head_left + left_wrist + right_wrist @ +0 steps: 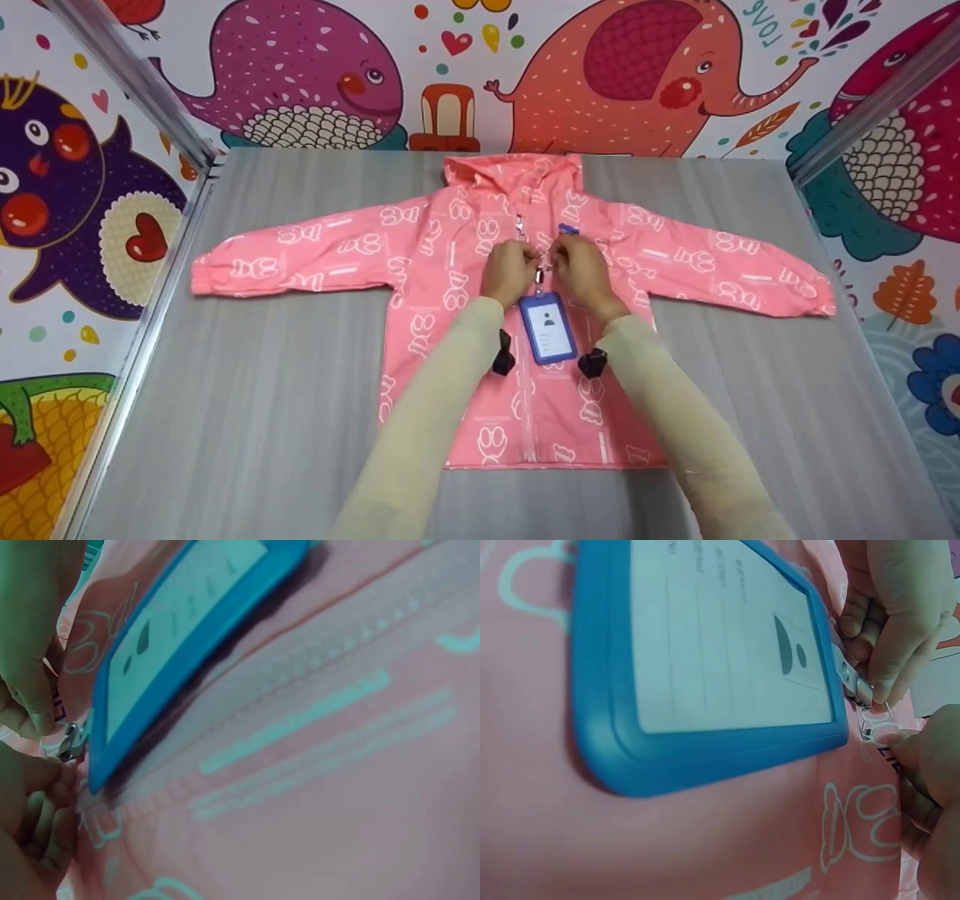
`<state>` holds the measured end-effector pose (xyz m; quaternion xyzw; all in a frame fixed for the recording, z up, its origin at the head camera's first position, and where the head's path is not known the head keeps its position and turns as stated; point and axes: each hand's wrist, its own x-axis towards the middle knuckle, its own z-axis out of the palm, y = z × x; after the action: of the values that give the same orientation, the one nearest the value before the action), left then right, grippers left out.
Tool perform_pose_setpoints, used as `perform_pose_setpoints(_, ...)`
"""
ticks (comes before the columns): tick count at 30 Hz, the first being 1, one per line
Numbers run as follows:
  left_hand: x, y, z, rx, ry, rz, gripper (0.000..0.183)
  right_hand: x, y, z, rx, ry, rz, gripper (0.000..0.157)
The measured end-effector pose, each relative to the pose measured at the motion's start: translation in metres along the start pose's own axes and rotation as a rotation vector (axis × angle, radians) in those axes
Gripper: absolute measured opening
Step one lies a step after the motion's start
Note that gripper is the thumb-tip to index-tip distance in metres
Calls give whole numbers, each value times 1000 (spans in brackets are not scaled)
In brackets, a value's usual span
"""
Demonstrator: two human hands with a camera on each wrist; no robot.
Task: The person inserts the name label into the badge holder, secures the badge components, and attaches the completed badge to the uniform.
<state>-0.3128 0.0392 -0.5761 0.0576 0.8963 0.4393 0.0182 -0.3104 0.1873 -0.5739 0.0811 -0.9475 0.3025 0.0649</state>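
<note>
A pink jacket [442, 352] with white line prints lies spread front up, its sleeves out to both sides. On its chest rests a blue-framed badge holder [548, 328], with a white card inside and a metal clip [857, 686] at its top. My left hand [511, 268] pinches at this clip with thumb and fingertips. From the other side my right hand [583, 271] pinches with curled fingers at the clip's loop end, close over the fabric; its fingertips partly hide what lies between them. A small blue piece [568, 228] shows just above the right hand.
The grey tabletop [285, 420] extends around the jacket. Cartoon-printed panels [465, 75] stand behind and at both sides, with metal posts [135, 82] at the corners. The jacket's hood [514, 171] lies near the back edge. A zipper pull [519, 223] sits above the left hand.
</note>
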Motion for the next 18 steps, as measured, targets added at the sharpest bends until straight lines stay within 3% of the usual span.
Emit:
perform_pose_setpoints(6,1,1,1,-34,7,-17,14,-2,-2,1,-33,14,-8,8)
perform_pose_setpoints(13,2,1,5,-16,34,22,30,-4,-2,1,-36,30,-34,9)
perform_pose_setpoints(18,3,2,5,-11,25,48,27,-5,0,1,-6,46,-37,9)
